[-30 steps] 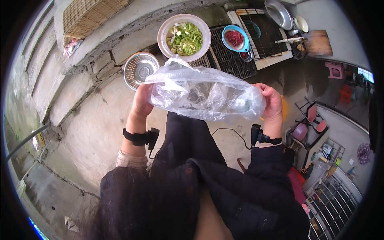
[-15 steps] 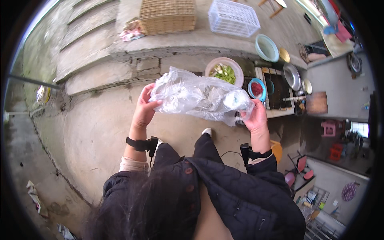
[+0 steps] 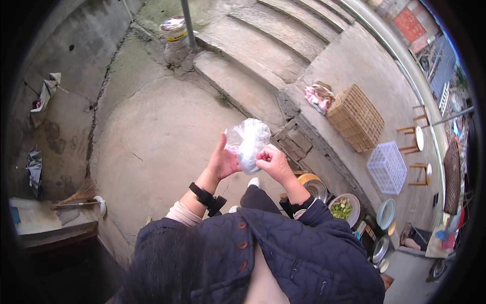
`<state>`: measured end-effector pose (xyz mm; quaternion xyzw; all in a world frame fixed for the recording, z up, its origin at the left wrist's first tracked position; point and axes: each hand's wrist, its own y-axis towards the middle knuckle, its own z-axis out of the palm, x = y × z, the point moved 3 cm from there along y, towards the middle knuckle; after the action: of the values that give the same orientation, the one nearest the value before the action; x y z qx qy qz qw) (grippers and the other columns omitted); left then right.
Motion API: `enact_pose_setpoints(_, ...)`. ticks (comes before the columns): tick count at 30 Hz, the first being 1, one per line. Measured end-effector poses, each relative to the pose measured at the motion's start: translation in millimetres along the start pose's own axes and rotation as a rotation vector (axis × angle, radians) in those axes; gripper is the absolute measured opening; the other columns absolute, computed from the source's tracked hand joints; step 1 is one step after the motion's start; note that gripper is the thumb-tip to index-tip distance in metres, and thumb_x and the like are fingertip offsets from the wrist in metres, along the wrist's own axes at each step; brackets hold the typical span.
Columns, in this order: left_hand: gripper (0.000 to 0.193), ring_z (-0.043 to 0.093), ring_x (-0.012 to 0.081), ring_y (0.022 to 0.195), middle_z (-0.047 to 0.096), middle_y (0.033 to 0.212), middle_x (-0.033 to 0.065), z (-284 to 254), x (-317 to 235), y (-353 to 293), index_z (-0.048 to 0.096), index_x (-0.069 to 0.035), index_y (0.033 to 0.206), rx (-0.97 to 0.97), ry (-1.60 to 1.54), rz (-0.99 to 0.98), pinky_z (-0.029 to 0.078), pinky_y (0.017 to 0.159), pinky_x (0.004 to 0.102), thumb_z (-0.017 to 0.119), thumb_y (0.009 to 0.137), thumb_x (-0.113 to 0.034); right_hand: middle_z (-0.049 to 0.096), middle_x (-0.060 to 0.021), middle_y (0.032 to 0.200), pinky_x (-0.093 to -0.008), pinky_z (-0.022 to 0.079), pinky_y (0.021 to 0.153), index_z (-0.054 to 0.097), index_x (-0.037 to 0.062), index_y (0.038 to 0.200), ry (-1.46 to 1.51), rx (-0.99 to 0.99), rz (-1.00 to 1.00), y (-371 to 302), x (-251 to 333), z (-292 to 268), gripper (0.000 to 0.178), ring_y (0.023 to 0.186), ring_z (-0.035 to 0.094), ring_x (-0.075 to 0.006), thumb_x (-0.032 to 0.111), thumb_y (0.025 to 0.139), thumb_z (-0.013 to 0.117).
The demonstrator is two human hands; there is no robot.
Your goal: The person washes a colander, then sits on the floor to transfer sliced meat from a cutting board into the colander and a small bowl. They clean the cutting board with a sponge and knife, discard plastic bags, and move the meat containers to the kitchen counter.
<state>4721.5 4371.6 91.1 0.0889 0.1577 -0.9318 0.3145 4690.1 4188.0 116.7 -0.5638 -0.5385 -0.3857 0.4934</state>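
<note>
A crumpled clear plastic bag [image 3: 248,139] is gathered into a small bundle in front of me. My right hand [image 3: 275,163] is closed on its lower right side, fingers curled in a pinch. On the other side my left hand [image 3: 223,161] is open, thumb pointing up and fingers stretched toward the bag. The bag's edge rests against those fingers and hides their tips. Both hands are over the concrete ground, above my feet.
Concrete steps [image 3: 253,53] rise ahead, with a bucket [image 3: 174,31] beside a pole. On the ledge at right are a wicker basket [image 3: 356,117] and a white plastic crate [image 3: 387,167]. A basin of cut greens [image 3: 342,208] stands lower right; a broom [image 3: 81,194] lies left.
The view has swung to the left. The bag, earlier stretched wide between both hands, is now bunched up small. My hands have come close together, and the left one has opened.
</note>
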Motion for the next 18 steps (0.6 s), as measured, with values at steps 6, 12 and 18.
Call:
enact_pose_setpoints(6, 0.045, 0.067, 0.0221, 0.097, 0.065, 0.112, 0.0099, -70.6, -133.9, 60.4, 0.058, -0.005, 0.123, -0.407, 0.341, 0.105, 0.057, 0.078, 0.0405, 0.069, 0.081, -0.018, 0.060, -0.0031, 0.083, -0.0248, 0.048, 0.064, 0.067, 0.0042, 0.076, -0.286, 0.328, -0.171, 172.8, 20.1, 47.4, 0.013, 0.068, 0.057, -0.0106, 0.011, 0.070, 0.077)
enact_pose_setpoints(12, 0.026, 0.066, 0.0284, 0.093, 0.066, 0.102, 0.0131, -121.6, -337.5, 177.7, 0.061, 0.002, 0.109, -0.670, 0.179, 0.421, 0.054, 0.084, 0.0448, 0.059, 0.086, -0.010, 0.065, -0.0015, 0.091, -0.0274, 0.054, 0.079, 0.072, -0.0005, 0.091, 0.251, 0.427, 0.113, 385.5, 45.4, 48.4, 0.018, 0.083, 0.065, -0.0130, 0.005, 0.076, 0.081)
enact_pose_setpoints(18, 0.023, 0.066, 0.0298, 0.087, 0.063, 0.102, 0.0157, -172.4, -540.0, 220.9, 0.056, 0.004, 0.111, -0.943, 0.155, 0.770, 0.057, 0.076, 0.0450, 0.053, 0.089, -0.003, 0.067, -0.0086, 0.096, -0.0282, 0.054, 0.080, 0.065, 0.0001, 0.096, 0.833, 0.056, 0.149, 566.5, 81.1, 5.1, 0.018, 0.085, 0.066, -0.0163, -0.004, 0.081, 0.071)
